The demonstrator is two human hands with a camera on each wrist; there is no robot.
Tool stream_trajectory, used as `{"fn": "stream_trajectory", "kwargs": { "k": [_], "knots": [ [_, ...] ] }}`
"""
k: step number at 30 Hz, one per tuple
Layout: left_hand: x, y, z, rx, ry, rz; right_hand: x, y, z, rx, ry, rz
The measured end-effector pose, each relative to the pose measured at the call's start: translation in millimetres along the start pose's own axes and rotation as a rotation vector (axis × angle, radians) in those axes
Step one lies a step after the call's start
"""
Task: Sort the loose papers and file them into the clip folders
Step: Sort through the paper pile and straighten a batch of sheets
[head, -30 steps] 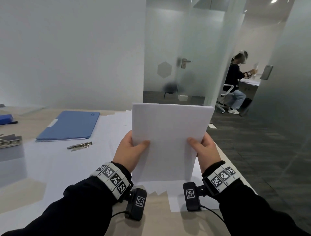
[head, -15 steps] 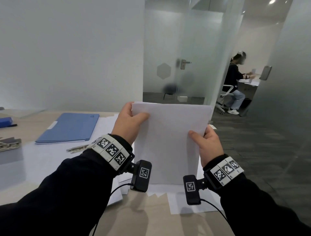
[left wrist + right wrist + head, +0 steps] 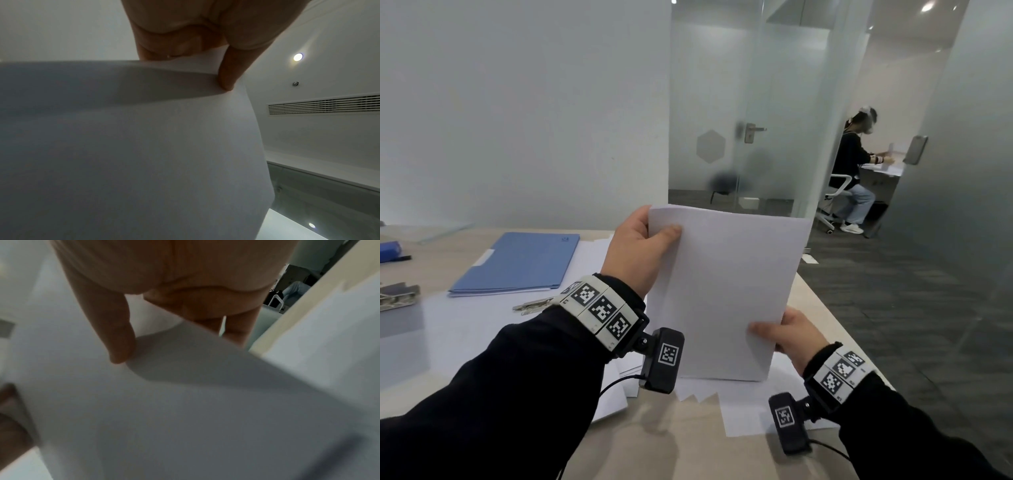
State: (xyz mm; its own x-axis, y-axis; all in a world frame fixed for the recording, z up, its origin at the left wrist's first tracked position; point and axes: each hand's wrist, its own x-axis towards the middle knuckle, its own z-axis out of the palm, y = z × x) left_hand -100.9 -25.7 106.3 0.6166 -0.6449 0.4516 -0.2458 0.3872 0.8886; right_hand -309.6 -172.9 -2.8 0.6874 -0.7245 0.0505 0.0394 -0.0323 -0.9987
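The left hand [image 3: 635, 248] pinches the top left corner of a stack of plain white paper sheets [image 3: 726, 291], thumb curled over the near face and fingers [image 3: 228, 76] behind it. The right hand [image 3: 792, 337] pinches the stack low on its right edge in the same way, thumb in front, fingers [image 3: 121, 344] pressed to the sheet. Both hands are closed on the paper and hold nothing else.

The stack stands upright between the two sets of fingers, its bottom edge down on the loose white sheets [image 3: 743, 414] spread over the pale wooden table [image 3: 681, 442].

The main risk, as I judge it, is that the grip is diagonal, one corner high and one edge low. If either pinch loosens, the sheets could fan apart or slide out of line, and the squaring would have to be redone. Tapping the stack on the scattered sheets instead of on bare table could also leave the bottom edge uneven, or drag a stray sheet along.

The paper looks blank, thin and flexible. In the left wrist view it bows gently just below the fingers. The top edge looks nearly flush.

To the left of the left fingers, well apart, lie a closed blue card folder [image 3: 517, 262] and a loose metal clip [image 3: 532, 305].
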Motion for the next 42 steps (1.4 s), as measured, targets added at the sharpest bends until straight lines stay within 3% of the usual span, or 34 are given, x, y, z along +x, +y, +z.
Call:
{"fn": "stream_trajectory", "kwargs": {
  "k": [2,5,11,16,22,29,35,42],
  "knots": [
    [-1.0,-4.5,-2.6,-0.006,-0.02,-0.025,-4.2,11.8,-1.2,-0.106,-0.077,0.099],
    [-5.6,-16.5,-6.1,0.001,-0.04,-0.106,-8.9,21.1,-0.2,-0.202,-0.07,0.188],
    [-16.9,-41.9,-9.2,0.087,-0.04,-0.218,-7.0,25.4,0.7,-0.358,-0.038,0.235],
    [-16.0,-42.7,-8.8,0.075,0.016,-0.202,-8.9,20.0,4.0,-0.399,-0.031,0.163],
    [-4.7,-33.5,-28.3,-0.092,0.15,-0.185,-23.6,-5.3,23.9,-0.304,-0.069,0.04],
    [-10.2,-30.1,-81.9,-0.134,0.294,-0.219,-23.5,-33.3,70.9,-0.303,-0.021,-0.142],
    [-29.6,-27.4,-148.4,-0.03,0.391,-0.29,-12.1,-32.2,118.9,-0.446,-0.136,-0.145],
    [-69.1,-13.8,-225.9,-0.079,0.505,-0.414,-7.8,-25.1,193.7,-0.446,-0.274,-0.104]
  ]
}}
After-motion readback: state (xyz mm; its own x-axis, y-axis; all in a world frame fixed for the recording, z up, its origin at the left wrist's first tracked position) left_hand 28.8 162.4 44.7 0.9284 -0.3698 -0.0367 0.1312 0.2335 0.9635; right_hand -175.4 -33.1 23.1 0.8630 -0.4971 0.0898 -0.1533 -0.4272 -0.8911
